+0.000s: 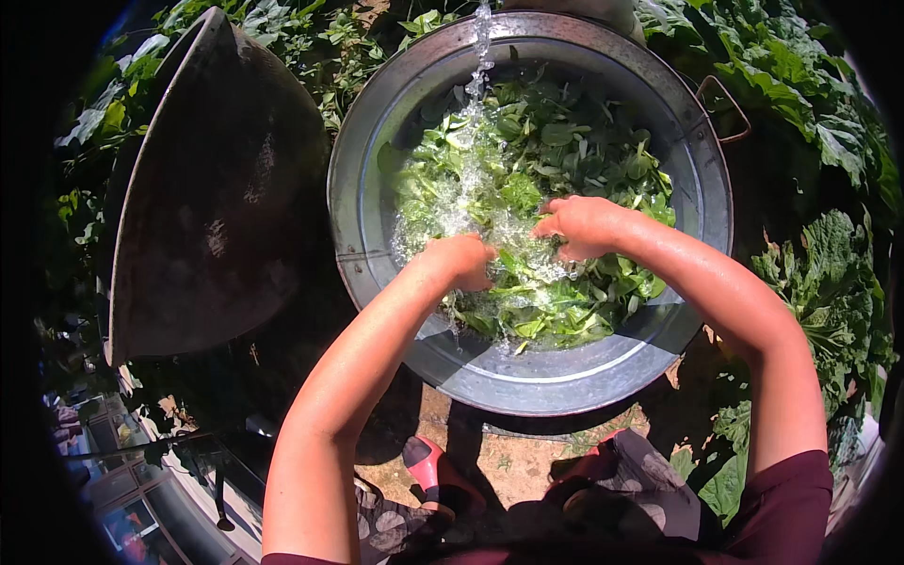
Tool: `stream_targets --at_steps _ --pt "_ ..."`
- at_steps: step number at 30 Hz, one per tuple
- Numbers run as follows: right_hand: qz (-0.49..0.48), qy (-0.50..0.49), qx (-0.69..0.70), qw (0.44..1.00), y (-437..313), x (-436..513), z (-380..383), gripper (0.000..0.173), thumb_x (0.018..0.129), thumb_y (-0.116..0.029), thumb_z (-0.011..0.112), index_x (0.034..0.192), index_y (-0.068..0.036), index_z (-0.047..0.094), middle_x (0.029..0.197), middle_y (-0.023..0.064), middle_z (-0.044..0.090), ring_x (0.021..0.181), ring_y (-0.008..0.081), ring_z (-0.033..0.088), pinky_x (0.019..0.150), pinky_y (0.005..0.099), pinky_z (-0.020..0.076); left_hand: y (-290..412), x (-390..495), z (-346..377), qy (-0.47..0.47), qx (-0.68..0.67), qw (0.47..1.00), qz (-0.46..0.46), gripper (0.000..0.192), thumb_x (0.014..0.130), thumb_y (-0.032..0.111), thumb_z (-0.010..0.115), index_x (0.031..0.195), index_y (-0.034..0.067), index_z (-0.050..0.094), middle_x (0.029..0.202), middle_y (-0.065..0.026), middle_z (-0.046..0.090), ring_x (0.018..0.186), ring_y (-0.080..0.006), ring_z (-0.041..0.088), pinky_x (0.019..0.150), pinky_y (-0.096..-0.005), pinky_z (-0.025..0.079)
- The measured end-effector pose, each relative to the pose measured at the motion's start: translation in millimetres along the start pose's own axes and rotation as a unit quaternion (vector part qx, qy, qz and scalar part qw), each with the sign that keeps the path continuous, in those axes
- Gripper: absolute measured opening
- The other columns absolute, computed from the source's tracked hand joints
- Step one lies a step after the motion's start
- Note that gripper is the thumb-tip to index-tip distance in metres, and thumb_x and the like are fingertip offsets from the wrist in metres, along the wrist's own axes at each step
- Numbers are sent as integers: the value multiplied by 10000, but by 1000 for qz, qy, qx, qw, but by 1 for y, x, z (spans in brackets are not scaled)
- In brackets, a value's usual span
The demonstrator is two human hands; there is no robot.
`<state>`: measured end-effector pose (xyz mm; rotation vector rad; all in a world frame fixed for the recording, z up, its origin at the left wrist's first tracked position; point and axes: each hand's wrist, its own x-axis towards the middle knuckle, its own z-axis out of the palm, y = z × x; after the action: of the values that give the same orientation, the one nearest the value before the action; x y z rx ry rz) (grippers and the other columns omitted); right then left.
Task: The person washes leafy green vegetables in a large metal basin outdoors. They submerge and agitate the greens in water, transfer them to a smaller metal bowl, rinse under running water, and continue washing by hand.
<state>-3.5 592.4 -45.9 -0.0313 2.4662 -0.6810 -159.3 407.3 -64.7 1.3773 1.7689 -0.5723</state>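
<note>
A large round metal basin holds water and many loose green leaves. Water pours into it from above, splashing and foaming left of the middle. My left hand is at the foam with its fingers curled down; whether leaves are inside them is hidden. To the right, my right hand reaches into the leaves, fingers spread and their tips partly in the splashing water. The two hands are a short way apart and do not touch.
A big dark curved vessel stands tilted at the left. The basin has a wire handle at its upper right. Leafy plants grow close on the right and behind. My feet, in pink shoes, are below the near rim.
</note>
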Motion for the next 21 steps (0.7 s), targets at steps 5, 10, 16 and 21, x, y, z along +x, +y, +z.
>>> stream_targets --at_steps 5,10,16,21 --pt "273 324 -39 905 80 15 -39 581 787 -417 720 1299 -179 586 1384 151 460 1225 369 495 976 443 474 -46 -6 -33 355 -70 915 -180 664 785 564 693 1323 199 557 1426 -156 442 1301 -327 460 984 -584 425" --pt "64 128 -31 989 11 40 -3 626 765 -366 730 1353 -275 535 1431 167 461 1257 400 477 1057 444 411 46 9 -13 80 36 994 -59 613 832 539 644 1318 171 574 1480 -153 394 1365 -372 368 1045 -668 311" --pt "167 300 -87 935 81 5 -31 468 748 -205 733 1204 -158 636 1216 57 584 1172 323 491 959 488 431 -12 -40 -17 154 64 974 -153 489 844 382 685 1292 209 592 1342 -170 541 1301 -395 440 1026 -631 347" --pt "217 295 50 929 41 81 -40 770 781 -578 685 1430 -231 456 1505 200 316 1345 416 338 1117 460 325 35 -87 -5 126 -64 988 58 495 866 369 678 1308 173 573 1360 -170 519 1327 -369 413 1056 -553 362"
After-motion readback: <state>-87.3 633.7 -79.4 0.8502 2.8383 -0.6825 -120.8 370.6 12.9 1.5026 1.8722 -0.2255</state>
